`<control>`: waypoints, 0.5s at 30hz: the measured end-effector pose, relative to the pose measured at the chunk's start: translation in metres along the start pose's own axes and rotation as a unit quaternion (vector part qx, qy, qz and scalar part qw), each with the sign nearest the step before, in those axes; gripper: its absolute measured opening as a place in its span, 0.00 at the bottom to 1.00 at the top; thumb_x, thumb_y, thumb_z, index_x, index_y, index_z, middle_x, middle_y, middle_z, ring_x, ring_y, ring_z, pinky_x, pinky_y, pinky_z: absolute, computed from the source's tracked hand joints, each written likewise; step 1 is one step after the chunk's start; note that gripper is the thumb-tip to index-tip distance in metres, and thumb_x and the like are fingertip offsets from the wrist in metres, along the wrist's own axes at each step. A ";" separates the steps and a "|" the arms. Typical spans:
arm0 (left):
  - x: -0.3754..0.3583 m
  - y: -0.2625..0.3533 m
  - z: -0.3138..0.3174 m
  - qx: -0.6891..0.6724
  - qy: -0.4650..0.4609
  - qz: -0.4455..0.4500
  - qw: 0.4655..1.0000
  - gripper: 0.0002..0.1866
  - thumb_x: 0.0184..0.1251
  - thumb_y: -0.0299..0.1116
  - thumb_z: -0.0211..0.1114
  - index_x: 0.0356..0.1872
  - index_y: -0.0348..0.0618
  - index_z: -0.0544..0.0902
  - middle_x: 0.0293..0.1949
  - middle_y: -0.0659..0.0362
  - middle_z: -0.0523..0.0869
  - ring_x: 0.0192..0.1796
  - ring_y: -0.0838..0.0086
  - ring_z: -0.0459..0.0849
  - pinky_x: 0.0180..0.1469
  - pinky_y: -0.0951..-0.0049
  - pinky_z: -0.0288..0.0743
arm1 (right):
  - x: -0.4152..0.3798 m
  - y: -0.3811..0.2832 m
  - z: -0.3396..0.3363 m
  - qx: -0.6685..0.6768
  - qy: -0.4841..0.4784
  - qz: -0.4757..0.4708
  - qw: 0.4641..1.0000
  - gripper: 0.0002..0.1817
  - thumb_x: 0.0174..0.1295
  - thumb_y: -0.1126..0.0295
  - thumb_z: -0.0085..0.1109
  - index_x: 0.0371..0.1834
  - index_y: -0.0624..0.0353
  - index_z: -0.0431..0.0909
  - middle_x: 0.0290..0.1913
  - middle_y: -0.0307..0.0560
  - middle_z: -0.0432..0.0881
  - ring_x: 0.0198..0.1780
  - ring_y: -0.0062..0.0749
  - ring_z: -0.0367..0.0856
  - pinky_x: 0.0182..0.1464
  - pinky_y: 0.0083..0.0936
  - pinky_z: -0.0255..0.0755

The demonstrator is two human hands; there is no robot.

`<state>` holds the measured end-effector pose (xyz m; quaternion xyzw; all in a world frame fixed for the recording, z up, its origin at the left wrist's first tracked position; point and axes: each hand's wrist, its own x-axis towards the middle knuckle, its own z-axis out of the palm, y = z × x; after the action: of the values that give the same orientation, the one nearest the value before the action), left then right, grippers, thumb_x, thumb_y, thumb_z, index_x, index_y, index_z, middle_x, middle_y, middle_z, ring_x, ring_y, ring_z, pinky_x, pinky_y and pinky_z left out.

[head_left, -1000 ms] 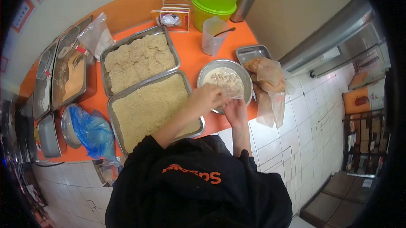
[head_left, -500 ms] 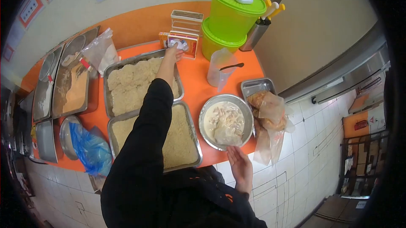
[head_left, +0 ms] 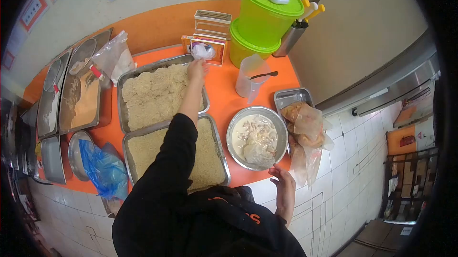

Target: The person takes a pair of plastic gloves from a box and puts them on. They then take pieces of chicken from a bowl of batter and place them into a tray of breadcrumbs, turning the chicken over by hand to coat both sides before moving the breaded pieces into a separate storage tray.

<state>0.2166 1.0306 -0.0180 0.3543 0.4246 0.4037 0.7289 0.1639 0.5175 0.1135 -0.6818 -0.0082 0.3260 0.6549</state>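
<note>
My left hand reaches across the far tray of breaded pieces to an orange-and-white box at the back of the orange counter. Its fingertips pinch a bunched piece of clear plastic sticking out of the box. My right hand hangs at the counter's front edge with its fingers apart and nothing in it. Just above that hand stands a metal bowl holding pale batter and meat pieces.
A near tray of breadcrumbs lies under my left arm. Two stacked green tubs, a clear jug, a small steel tray and plastic bags of meat are on the right. Flour trays and a blue bag sit left.
My left hand left the bowl, reached to the box at the back, and has now drawn back a little with the plastic. My right hand dropped from the bowl to the counter's edge.
</note>
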 end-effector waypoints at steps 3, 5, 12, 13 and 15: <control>-0.015 -0.008 -0.009 0.132 0.045 0.207 0.968 0.09 0.69 0.35 0.65 0.34 0.40 0.82 0.42 0.54 0.84 0.37 0.65 0.86 0.42 0.65 0.81 | -0.002 -0.009 0.006 -0.074 0.013 -0.045 0.996 0.21 0.72 0.59 0.52 0.56 0.66 0.82 0.48 0.49 0.88 0.54 0.31 0.83 0.56 0.28 0.70; -0.025 -0.010 -0.017 0.291 0.105 0.403 0.861 0.09 0.68 0.35 0.64 0.34 0.38 0.82 0.42 0.52 0.84 0.36 0.63 0.86 0.43 0.65 0.79 | -0.004 -0.014 0.010 -0.100 0.025 -0.074 0.992 0.20 0.72 0.61 0.53 0.54 0.66 0.83 0.47 0.49 0.88 0.53 0.30 0.83 0.56 0.27 0.70; -0.045 0.013 -0.032 0.186 0.016 0.240 0.953 0.11 0.69 0.36 0.61 0.33 0.37 0.81 0.33 0.55 0.83 0.37 0.68 0.84 0.39 0.68 0.75 | 0.007 -0.019 0.028 -0.103 0.015 -0.169 0.980 0.15 0.71 0.67 0.56 0.51 0.65 0.84 0.46 0.48 0.88 0.53 0.29 0.82 0.56 0.25 0.70; -0.040 0.021 -0.033 0.197 0.006 0.235 0.952 0.11 0.69 0.36 0.60 0.33 0.38 0.80 0.32 0.57 0.82 0.36 0.70 0.83 0.38 0.69 0.75 | 0.012 -0.024 0.036 -0.098 -0.001 -0.181 0.979 0.14 0.71 0.68 0.56 0.51 0.65 0.84 0.46 0.47 0.88 0.53 0.29 0.82 0.56 0.25 0.69; -0.040 0.034 -0.033 0.146 -0.020 0.211 0.966 0.10 0.70 0.36 0.60 0.32 0.41 0.79 0.31 0.61 0.80 0.34 0.75 0.80 0.36 0.72 0.74 | 0.017 -0.037 0.053 -0.098 -0.048 -0.206 0.972 0.14 0.71 0.68 0.56 0.52 0.65 0.83 0.46 0.47 0.88 0.52 0.27 0.82 0.57 0.25 0.69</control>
<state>0.1643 1.0152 0.0117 0.5467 0.3800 0.4749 0.5755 0.1686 0.5773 0.1426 -0.7097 -0.2121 0.2140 0.6369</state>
